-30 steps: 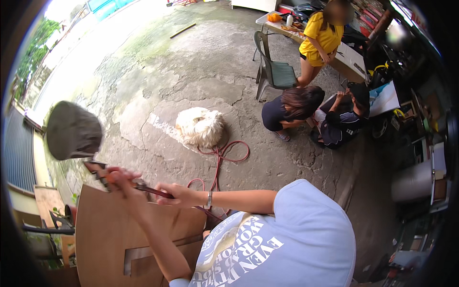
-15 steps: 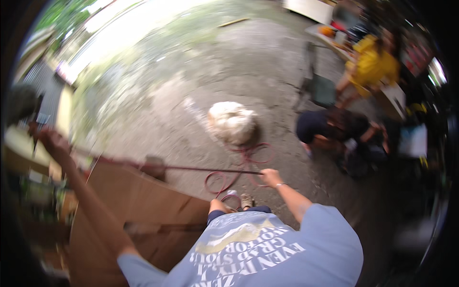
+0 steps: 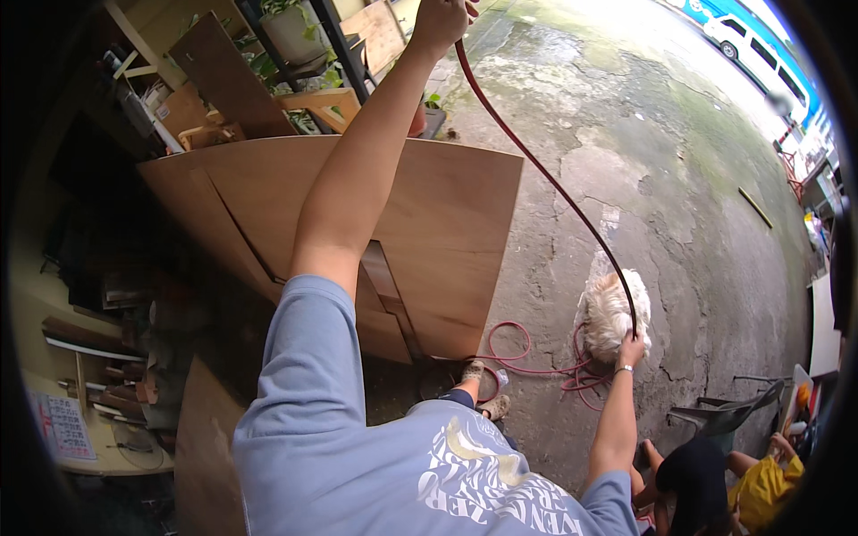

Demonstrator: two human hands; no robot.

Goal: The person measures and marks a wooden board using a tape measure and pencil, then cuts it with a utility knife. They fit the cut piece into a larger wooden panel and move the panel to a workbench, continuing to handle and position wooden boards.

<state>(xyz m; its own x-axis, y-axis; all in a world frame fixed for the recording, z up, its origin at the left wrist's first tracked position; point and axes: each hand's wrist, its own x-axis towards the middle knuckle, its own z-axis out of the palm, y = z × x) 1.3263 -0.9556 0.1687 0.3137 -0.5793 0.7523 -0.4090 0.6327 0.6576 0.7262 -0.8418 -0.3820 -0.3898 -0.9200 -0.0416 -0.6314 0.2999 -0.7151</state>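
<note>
Dark red hose (image 3: pixel 559 188) (could be thick cord, can't tell from where I'm standing) strung in the air between this person's two fists, over the concrete floor (image 3: pixel 563 268). Left hand (image 3: pixel 443 22) up high, fingers curled round the upper part; whatever's past that fist is out of sight. Right hand (image 3: pixel 630 349) low, closed round the lower part, in front of a white shaggy dog (image 3: pixel 612 308), looks like. Red loops (image 3: pixel 552 371) on the floor, same sort of colour; the join I can't make out.

Handling, my guess: light, bendy but springy, since it bows smoothly instead of drooping. Not fragile, maybe a bit slick. Best hold: full wrap, one fist near each end of the span, as now.

Writing: big white lettering on the pale blue T-shirt (image 3: pixel 295 393), upside down. Printed sheet (image 3: pixel 63 424) off left, calendar-like, too small to read. White marks on something blue behind the white van (image 3: pixel 751 49). No label visible on the hose.
</note>
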